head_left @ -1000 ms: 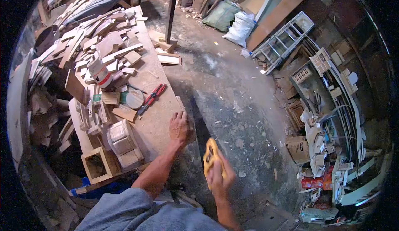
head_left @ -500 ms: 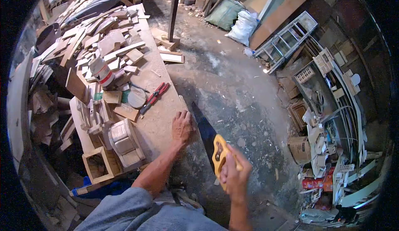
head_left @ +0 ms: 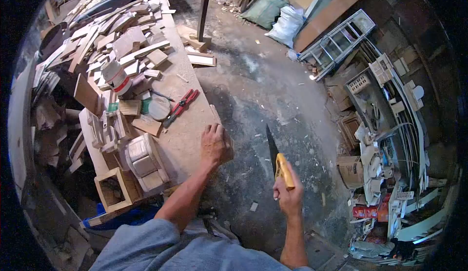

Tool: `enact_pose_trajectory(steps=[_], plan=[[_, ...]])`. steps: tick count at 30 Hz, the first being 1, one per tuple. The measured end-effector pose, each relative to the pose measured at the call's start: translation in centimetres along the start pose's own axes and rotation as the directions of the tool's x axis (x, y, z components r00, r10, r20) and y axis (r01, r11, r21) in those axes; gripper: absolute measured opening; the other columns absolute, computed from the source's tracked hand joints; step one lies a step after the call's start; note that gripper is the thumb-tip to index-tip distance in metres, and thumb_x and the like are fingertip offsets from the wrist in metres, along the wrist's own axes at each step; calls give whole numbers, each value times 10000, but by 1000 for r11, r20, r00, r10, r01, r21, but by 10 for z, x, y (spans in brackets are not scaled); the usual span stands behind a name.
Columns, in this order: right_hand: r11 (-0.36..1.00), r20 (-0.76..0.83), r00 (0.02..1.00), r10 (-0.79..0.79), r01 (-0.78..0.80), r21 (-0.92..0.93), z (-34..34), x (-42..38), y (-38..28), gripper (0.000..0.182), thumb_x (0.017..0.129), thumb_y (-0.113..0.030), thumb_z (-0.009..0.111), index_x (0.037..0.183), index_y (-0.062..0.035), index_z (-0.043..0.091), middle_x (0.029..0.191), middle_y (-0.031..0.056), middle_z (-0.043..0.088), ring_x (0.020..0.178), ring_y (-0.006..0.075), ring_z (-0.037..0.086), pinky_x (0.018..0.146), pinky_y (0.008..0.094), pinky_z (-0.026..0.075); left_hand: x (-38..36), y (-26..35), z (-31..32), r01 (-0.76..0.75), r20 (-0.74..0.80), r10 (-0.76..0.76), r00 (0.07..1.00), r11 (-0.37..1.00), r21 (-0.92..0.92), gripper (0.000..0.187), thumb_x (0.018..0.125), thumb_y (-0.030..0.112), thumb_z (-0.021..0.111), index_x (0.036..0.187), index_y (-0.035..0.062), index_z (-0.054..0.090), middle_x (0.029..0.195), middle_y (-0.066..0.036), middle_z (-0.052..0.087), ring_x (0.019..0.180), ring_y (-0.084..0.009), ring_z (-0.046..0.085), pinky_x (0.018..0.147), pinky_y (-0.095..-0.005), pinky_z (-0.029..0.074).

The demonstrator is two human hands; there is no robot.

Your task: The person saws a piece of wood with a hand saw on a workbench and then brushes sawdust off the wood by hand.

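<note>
My right hand (head_left: 288,193) is wrapped round the yellow handle of a handsaw (head_left: 272,146), whose dark blade points forward over the floor, apart from the bench. My left hand (head_left: 214,145) lies at the right edge of the wooden workbench (head_left: 187,156), fingers curled over a piece of wood (head_left: 227,153) at the edge, mostly hidden beneath it. Left of that hand, a red and black tool (head_left: 181,107) rests on the bench beside a round disc (head_left: 159,108).
Wood offcuts (head_left: 129,44) are heaped on the far bench, behind a white container (head_left: 116,77). Small wooden boxes (head_left: 114,189) stand at the near left. A dark post (head_left: 204,12) rises past the bench. A cardboard box (head_left: 350,172) sits at the right.
The saw has moved right, away from the bench edge, and its blade has turned more edge-on. My left hand has stayed at the edge. The view has shifted slightly.
</note>
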State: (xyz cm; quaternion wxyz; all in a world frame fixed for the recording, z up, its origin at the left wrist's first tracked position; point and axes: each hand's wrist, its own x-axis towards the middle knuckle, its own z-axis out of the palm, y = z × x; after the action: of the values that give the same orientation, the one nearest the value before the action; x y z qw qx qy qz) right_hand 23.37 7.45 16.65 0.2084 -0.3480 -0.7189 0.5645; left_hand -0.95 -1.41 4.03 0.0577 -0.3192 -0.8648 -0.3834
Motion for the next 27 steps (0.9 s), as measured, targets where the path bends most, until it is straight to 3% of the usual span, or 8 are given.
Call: enact_pose_trajectory(steps=[3,4,8,11,18,21,24,27], plan=[[989,-29,1000,9,-4,150,0,-12,-26,559,1026,-212,575,1500,29,403,689,6,566,493,73,503,467,247,434,-2,-2,-3,-42,8,42,999,999,11,198,797,120,625,962,17,589,1006,-162,581,1018,-367,535,899,-472,446],[970,-36,996,-84,90,224,10,-17,-25,513,1037,-210,547,1472,38,439,661,-4,542,495,71,496,461,244,423,-3,1,-5,-34,1,34,999,999,15,200,794,119,628,962,17,591,1007,-161,584,1019,-367,537,899,-472,448],[947,-100,993,-70,98,305,52,-36,-23,456,1033,-186,554,1429,33,497,686,0,553,492,75,491,449,246,423,-2,-5,4,-29,-31,30,999,999,30,210,780,111,644,965,21,604,1010,-156,594,1023,-363,541,896,-462,456],[945,-109,994,-2,37,326,63,-41,-29,434,1028,-151,537,1405,64,520,649,5,528,491,75,494,459,249,428,-3,-12,8,-47,-28,48,998,998,53,215,769,111,653,966,33,618,1014,-147,601,1024,-358,542,889,-450,461],[952,-98,994,-54,80,297,64,-48,-17,440,1016,-129,523,1412,62,505,658,10,530,496,79,498,464,254,425,-3,-10,5,-48,-20,49,999,998,45,214,774,108,651,977,45,633,1020,-139,607,1031,-355,544,884,-450,464],[953,-82,996,-40,63,297,65,-52,-18,447,1015,-137,530,1416,58,502,661,9,529,495,80,497,460,254,424,-3,-10,3,-25,23,23,999,998,62,359,693,88,742,1026,44,613,1066,-131,605,1050,-366,530,911,-451,468],[963,-75,997,-32,51,265,67,-55,-15,461,1013,-155,539,1421,55,496,664,10,530,498,80,501,455,252,422,-3,-8,2,-47,-19,49,999,997,58,219,794,113,653,1001,44,639,1030,-132,607,1034,-350,544,887,-444,461],[961,-91,994,-56,79,267,71,-60,-13,465,1013,-172,542,1415,59,499,681,16,541,502,83,505,454,253,424,-2,-18,12,-49,-8,50,999,997,65,210,801,110,648,1000,44,635,1034,-133,605,1038,-349,542,893,-443,458]])
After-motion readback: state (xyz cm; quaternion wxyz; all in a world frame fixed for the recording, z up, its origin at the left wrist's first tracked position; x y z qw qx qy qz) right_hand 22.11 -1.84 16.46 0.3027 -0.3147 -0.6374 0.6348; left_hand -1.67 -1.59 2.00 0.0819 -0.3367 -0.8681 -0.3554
